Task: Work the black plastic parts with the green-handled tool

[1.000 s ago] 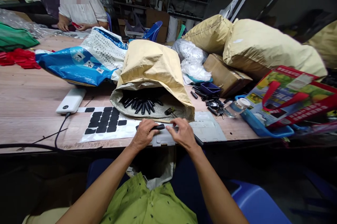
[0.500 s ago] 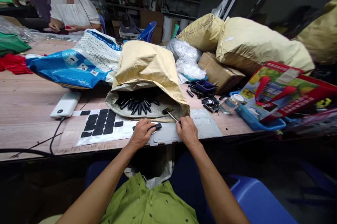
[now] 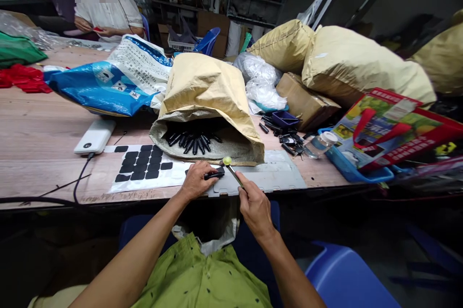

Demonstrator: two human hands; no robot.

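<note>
Near the table's front edge my left hand (image 3: 196, 181) is closed on a black object (image 3: 216, 173), which points to the right. My right hand (image 3: 254, 203) grips the handle of a small hammer (image 3: 235, 174); its yellow-green head touches or hovers close by the black object's tip. Beneath both is a grey board (image 3: 278, 176). Behind them lies a yellow sack (image 3: 206, 81) with its mouth towards me, several black pieces (image 3: 193, 143) inside. Left of my left hand is a white sheet with black rounded squares (image 3: 139, 165).
A white power bank (image 3: 95, 136) with a cable and a blue-white bag (image 3: 119, 81) lie at left. On the right are small black parts (image 3: 289, 138), a clear jar (image 3: 320, 144) and a blue basket (image 3: 350, 165). Another person (image 3: 108, 13) sits across the table.
The hammer has swung from the sack's mouth to the left and towards me, its head now by the black object. My right hand has moved slightly closer to my body. The view has shifted slightly.
</note>
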